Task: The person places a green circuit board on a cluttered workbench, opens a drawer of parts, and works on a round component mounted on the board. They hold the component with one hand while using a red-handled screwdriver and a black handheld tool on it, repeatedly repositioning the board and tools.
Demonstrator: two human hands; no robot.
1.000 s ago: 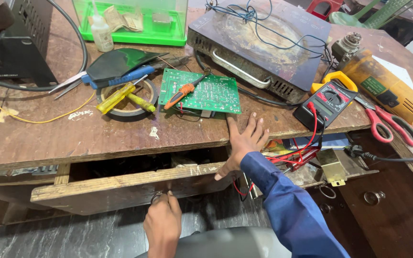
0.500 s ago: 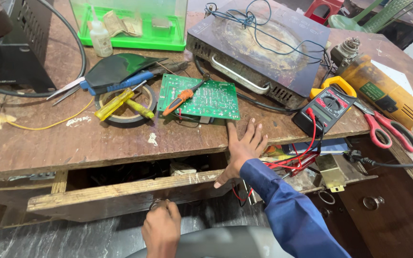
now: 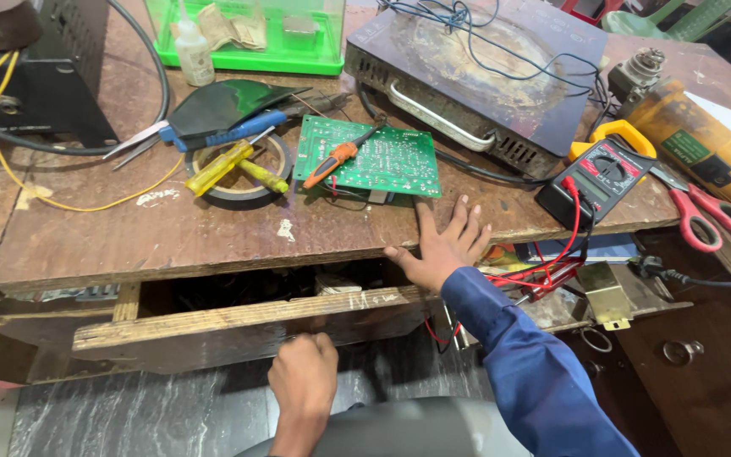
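Since a moment ago my fisted left hand [image 3: 305, 372] grips the heavy, stiff rough wooden drawer [image 3: 247, 326] front underneath, pulled slightly further out, while my open right hand [image 3: 442, 250] braces the worn brown workbench edge [image 3: 213, 245], holding nothing.

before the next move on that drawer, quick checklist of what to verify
1. Left hand has the drawer front: ok, it is closed at the lower edge, though what it grips is hidden.
2. Right hand steadies the bench: ok, it lies flat with fingers spread on the tabletop edge.
3. Drawer runs level: not ok, the front sits skewed, its left end lower.
4. Red leads clear of the drawer: cannot tell, they hang from the multimeter over the edge, close to the drawer's right end.
5. Circuit board safe from a jolt: cannot tell, it lies near the edge with a screwdriver on it.
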